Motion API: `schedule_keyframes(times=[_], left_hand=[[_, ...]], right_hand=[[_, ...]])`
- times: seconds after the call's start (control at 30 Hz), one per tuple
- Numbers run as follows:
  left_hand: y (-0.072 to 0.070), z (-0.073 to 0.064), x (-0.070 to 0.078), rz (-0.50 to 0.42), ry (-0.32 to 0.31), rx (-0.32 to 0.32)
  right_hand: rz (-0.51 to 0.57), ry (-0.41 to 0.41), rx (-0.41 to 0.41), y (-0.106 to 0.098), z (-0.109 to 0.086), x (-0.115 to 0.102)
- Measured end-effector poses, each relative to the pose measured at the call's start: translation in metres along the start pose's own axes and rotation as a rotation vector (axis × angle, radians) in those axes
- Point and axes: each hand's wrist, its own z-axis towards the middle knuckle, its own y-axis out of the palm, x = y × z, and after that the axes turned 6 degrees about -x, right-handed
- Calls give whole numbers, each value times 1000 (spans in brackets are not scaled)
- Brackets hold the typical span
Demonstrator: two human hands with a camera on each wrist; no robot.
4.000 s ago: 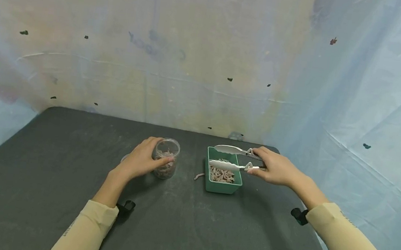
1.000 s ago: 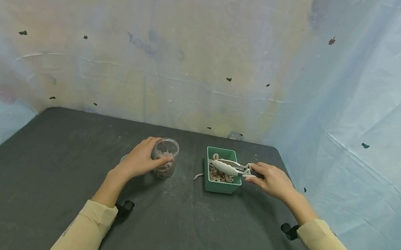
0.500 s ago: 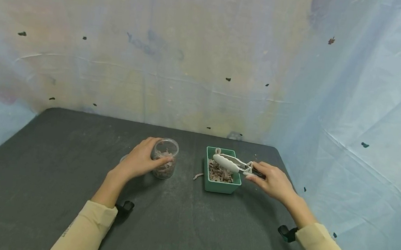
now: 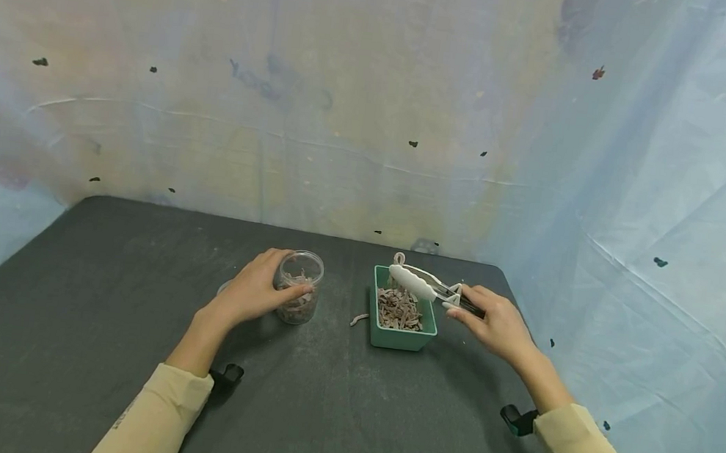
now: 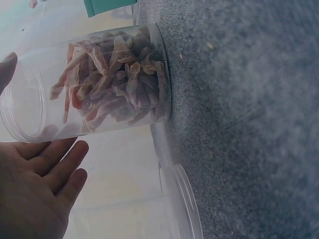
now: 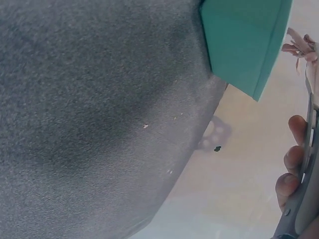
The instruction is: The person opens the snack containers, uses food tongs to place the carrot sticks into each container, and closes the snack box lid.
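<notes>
My left hand (image 4: 258, 289) steadies a clear plastic jar (image 5: 60, 119), thumb on one side near the mouth, fingers on the other. The jar stands upright, partly filled with brownish dried strips (image 5: 119, 74) that look like jerky. In my right hand (image 4: 495, 325) are white-tipped tongs (image 4: 413, 283), gripped by the handles and raised over the far part of a green rectangular bin (image 4: 400, 341). Several strips (image 6: 304, 47) are pinched in the tips, one curling up in a loop. More strips (image 4: 399, 310) lie in the bin.
One loose strip (image 4: 360, 319) lies on the dark table (image 4: 317, 413), left of the bin. Beside the jar, a clear round lid (image 5: 182, 204) sits partly behind my left hand. A pale plastic curtain (image 4: 349, 107) hangs behind the table.
The tongs first hovered spread over the bin, then went down among the strips and closed. They have since risen with strips in the tips. My left hand and the jar stay put.
</notes>
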Motion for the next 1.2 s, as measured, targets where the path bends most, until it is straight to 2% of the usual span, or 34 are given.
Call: schedule_keyframes(times=[0.3, 0.7, 1.2], left_hand=[[-1, 0, 0, -16, 1, -5], [0, 0, 0, -19, 0, -5], [-1, 0, 1, -15, 7, 0]], right_hand=[[6, -26, 59, -3, 6, -3], [-5, -104, 125, -9, 13, -8], [17, -88, 103, -20, 30, -28]])
